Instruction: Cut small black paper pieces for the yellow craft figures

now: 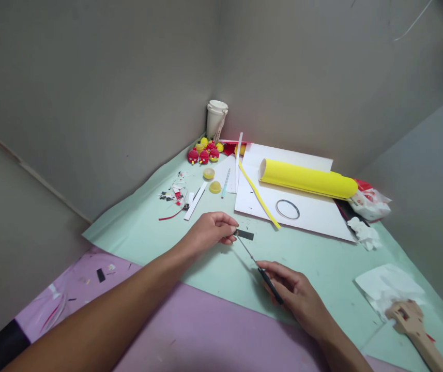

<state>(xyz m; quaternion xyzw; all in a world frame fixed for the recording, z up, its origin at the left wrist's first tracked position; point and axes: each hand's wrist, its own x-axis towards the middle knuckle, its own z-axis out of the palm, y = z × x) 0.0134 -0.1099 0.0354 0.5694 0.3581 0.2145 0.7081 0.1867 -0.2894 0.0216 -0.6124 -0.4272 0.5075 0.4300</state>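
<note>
My left hand [219,228] is closed in a pinch above the green sheet, with a short black paper strip [245,235] showing at its fingertips. My right hand [289,287], lower and to the right, grips the black handle of a pair of scissors [271,285] seen edge-on. Their thin metal blades point up and left, with the tips meeting the black strip by my left fingers. Whether the blades are apart cannot be made out. Just beyond my left hand lie white paper strips [196,201], and a narrow yellow strip [260,195] slants across a white board.
Paper scraps [174,195], yellow domes [215,187], a pencil [226,183] and red-and-yellow balls [203,156] lie at back left near a white cup [216,116]. A yellow roll [306,178] and metal ring [288,209] rest on the white board [314,222]. A glue gun [409,315] lies right.
</note>
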